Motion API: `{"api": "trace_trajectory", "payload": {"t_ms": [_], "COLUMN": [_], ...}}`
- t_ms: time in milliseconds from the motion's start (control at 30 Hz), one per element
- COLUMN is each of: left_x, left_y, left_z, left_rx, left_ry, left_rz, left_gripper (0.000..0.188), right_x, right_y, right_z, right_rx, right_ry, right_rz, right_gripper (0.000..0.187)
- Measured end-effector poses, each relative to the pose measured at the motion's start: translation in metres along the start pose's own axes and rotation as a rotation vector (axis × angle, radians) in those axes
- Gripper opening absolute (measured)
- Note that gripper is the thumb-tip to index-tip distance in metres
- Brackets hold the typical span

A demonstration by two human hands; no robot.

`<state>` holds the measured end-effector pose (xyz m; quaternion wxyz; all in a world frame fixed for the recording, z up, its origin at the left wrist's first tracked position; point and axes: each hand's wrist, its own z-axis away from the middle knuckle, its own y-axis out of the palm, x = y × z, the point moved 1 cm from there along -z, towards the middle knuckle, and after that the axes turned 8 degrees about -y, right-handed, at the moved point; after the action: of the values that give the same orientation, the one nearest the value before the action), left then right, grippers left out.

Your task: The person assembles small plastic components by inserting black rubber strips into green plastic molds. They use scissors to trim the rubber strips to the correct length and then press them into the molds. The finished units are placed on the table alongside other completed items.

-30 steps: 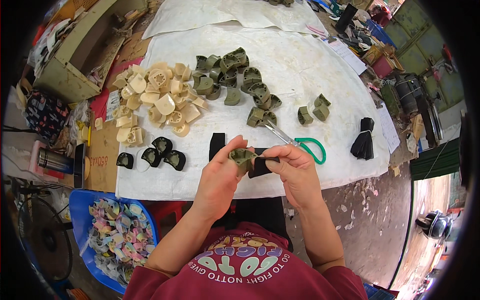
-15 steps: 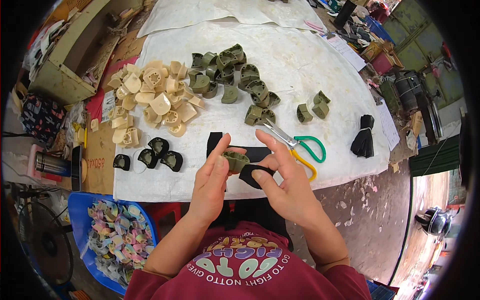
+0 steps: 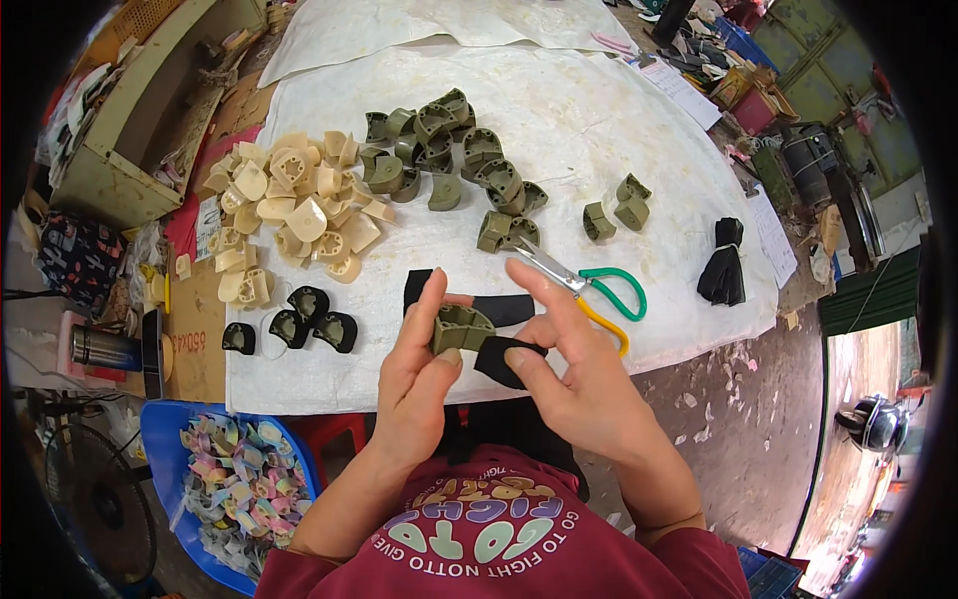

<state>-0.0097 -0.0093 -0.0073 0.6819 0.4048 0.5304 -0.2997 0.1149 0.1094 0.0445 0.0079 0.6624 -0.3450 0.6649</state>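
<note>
- The left hand point(image 3: 411, 394) clamps an olive-green block point(image 3: 465, 332) between thumb and fingers, over the bench's point(image 3: 299, 384) near edge.
- The right hand point(image 3: 579, 384) pinches a black strip point(image 3: 504, 364) at the block's right end.

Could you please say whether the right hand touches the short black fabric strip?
Touching: in the head view, the right hand has its thumb on the short black fabric strip.

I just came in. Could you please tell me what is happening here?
The person's left grip holds a bare olive green block, while the right grip pinches a short black strip close to it. On the white sheet lie four black-covered blocks, a pile of cream blocks, more green blocks and scissors.
</note>
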Motion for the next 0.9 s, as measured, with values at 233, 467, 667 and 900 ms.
{"api": "trace_trajectory", "payload": {"t_ms": [233,467,667,900], "left_x": [-0.005,-0.007,0.001,0.003], "left_y": [0.005,0.010,0.011,0.007], "left_z": [0.002,0.005,0.003,-0.002], "left_rx": [0.029,-0.003,-0.070,-0.162], "left_ry": [-0.006,0.087,0.196,0.148], "left_rz": [-0.016,-0.116,-0.222,0.093], "left_gripper": [0.077,0.078,0.075,0.075], "right_x": [-0.003,-0.001,-0.001,-0.011], "right_y": [0.004,0.004,0.007,0.006], "right_z": [-0.003,-0.003,-0.002,0.012], "right_rx": [-0.008,0.000,-0.008,-0.301], "right_ry": [0.009,0.022,0.030,-0.367], "right_rz": [-0.059,-0.090,-0.088,0.449], "right_gripper": [0.068,0.068,0.066,0.058]}}
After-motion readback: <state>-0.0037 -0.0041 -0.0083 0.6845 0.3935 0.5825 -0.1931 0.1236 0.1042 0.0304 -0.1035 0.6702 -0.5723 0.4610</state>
